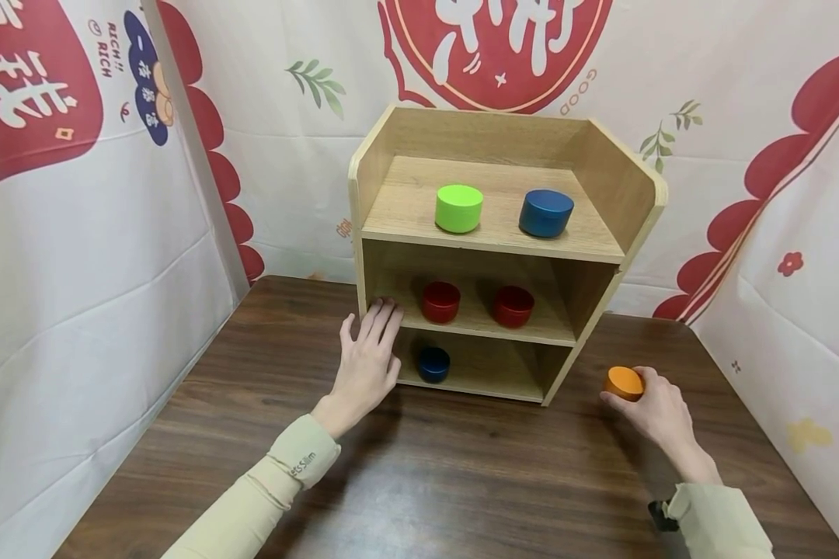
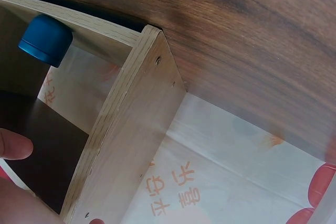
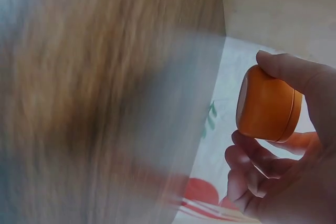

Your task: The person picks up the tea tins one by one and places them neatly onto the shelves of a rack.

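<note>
**Wood, matt lids and wrinkled cloth**

You face a shelf unit [image 1: 604, 182] of pale, matt wood with visible grain and small screw heads in its side panel. It stands on a table [image 1: 419, 473] of dark wood grain with a soft sheen. The orange tin [image 1: 624, 383] in your right hand [image 1: 660, 415] looks smooth and satin. The green tin [image 1: 458, 207] and blue tin [image 1: 546, 213] look matt. The backdrop [image 1: 98, 256] is creased, printed cloth.
</note>
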`<state>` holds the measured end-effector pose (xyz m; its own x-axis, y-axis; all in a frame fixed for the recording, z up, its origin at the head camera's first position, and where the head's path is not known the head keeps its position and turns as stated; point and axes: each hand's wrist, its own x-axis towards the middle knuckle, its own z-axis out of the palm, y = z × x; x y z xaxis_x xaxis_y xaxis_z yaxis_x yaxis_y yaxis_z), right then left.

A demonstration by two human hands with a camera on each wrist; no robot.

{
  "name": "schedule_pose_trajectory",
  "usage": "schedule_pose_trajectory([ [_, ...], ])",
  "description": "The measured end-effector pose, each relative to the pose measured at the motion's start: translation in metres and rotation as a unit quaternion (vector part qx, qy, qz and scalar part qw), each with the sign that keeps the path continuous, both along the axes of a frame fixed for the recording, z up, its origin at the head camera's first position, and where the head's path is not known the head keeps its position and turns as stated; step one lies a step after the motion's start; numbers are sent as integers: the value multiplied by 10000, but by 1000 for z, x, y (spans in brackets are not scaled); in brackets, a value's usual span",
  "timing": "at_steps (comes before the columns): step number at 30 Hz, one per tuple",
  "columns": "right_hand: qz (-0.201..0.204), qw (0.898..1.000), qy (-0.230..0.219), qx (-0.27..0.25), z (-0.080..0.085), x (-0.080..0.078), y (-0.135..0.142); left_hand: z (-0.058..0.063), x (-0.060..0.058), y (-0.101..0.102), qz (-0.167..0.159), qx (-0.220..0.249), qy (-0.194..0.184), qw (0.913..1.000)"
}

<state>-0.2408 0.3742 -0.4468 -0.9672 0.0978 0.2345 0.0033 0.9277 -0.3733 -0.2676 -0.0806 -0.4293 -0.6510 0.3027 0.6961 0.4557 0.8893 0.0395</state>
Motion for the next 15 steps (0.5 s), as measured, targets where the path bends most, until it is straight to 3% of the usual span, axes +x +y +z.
schedule_pose_trajectory([
  [15,440,9990,20,8,3,19,-42,-1,-1,1,-29,63,223,9997],
])
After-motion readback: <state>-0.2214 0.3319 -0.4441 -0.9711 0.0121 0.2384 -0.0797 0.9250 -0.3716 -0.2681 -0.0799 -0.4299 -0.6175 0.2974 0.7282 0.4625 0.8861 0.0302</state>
